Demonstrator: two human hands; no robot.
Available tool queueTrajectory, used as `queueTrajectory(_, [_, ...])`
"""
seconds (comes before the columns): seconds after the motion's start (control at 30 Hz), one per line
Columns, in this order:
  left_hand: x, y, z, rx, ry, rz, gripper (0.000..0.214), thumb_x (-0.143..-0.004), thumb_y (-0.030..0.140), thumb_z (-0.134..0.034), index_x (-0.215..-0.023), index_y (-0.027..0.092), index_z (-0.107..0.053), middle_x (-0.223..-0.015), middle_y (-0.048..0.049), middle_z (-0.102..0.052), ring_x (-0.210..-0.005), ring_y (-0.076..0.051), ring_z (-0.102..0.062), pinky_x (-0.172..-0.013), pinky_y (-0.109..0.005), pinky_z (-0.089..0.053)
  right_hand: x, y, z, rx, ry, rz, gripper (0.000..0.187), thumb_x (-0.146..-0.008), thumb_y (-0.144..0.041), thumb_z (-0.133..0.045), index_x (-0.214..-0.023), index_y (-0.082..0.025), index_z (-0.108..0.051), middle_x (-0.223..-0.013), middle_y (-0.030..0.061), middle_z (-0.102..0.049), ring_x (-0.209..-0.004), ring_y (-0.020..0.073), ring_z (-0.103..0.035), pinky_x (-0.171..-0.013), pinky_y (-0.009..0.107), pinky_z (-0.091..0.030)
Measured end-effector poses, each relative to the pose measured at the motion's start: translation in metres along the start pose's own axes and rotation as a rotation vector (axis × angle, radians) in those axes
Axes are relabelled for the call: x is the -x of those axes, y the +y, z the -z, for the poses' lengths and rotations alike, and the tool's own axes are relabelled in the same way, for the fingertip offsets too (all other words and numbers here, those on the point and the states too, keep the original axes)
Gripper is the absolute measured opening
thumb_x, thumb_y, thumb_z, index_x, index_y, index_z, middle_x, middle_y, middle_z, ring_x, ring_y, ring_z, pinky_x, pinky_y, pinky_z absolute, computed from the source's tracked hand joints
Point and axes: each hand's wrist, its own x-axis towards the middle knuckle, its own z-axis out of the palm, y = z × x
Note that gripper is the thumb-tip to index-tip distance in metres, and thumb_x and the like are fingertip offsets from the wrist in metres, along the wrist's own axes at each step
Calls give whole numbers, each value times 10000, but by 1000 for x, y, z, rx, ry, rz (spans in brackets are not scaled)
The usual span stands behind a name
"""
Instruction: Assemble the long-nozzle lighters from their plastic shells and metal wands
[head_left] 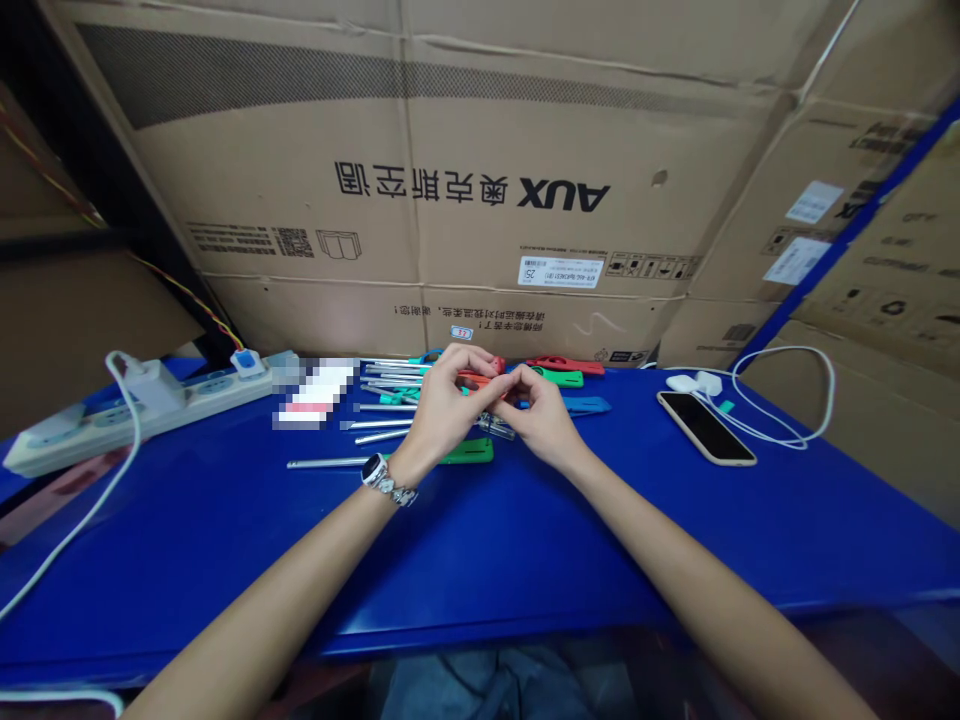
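Pinching a red screwdriver [482,379] by its ends with closed fingertips, your left hand [442,405] and right hand [541,418] steady it above spare tools [386,384] at twelve o'clock.

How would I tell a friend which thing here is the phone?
Start at the blue table in front of the cardboard boxes and look right of the right hand, which pinches an orange tool. The phone lies flat there, beside a white charger. It alone is a dark glossy slab with a pale rim.
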Motion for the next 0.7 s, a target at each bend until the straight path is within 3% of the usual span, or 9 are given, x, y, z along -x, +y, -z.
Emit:
queueTrajectory(0.1, [-1,3,7,3,-138,-8,129,-870,304,-678,-829,186,-707,-1060,-89,-645,-1016,-213,-627,-868,-377,-525,1,-6,5,-46,-149,5,272,-778,-415,-705,-906,-204,-591,-821,-5,-604,-725,140,-546,-707,279,-473])
queueTrajectory(0.2, [-1,5,11,-14,-236,-30,175,-931,291,-583,-933,209,-737,-1146,-104,-638,-1106,-230,-600,-936,-406,-501,0,-12,12,-30,-269,-23,267,-834,-456,-637,-868,-191,-639,-751,-4,-598,-731,159,-563,-732,311,-481])
queueTrajectory(0.33, [0,5,6,-18,-161,-42,153,-896,304,-640,-991,214,-721,-1092,-90,-655,-1091,-225,-603,-978,-419,-482,-2,-6,7,-29,-184,-25,324,-768,-496,-710,-805,-180,-646,-744,4,-632,-753,180,-593,-751,328,-488])
queueTrajectory(0.43, [0,1,2,12,-59,-23,141,-816,320,-745,-848,192,-695,-997,-67,-654,-1000,-210,-631,-938,-407,-507,-1,2,-2,-25,-69,-26,336,-717,-476,-759,-764,-188,-594,-724,-5,-617,-716,169,-581,-695,304,-485])
queueTrajectory(0.5, [0,0,2,35,-65,-15,153,-812,323,-753,-780,188,-688,-986,-66,-652,-1006,-213,-633,-937,-409,-510,-1,3,-3,4,-15,-30,354,-693,-447,-782,-714,-195,-535,-682,-26,-575,-657,143,-541,-635,274,-463])
queueTrajectory(0.57, [1,1,5,37,-122,-4,132,-844,318,-720,-799,194,-712,-1013,-76,-656,-1029,-218,-630,-928,-407,-515,0,-1,1,-2,-42,-18,335,-694,-425,-783,-750,-195,-545,-709,-27,-576,-657,132,-535,-629,263,-460])
queueTrajectory(0.7, [1,4,11,-3,-215,-4,176,-920,322,-610,-914,215,-751,-1089,-97,-643,-1049,-221,-618,-866,-383,-542,-1,-15,15,-62,-261,-27,293,-816,-439,-661,-982,-198,-636,-730,-9,-611,-686,148,-580,-657,281,-488])
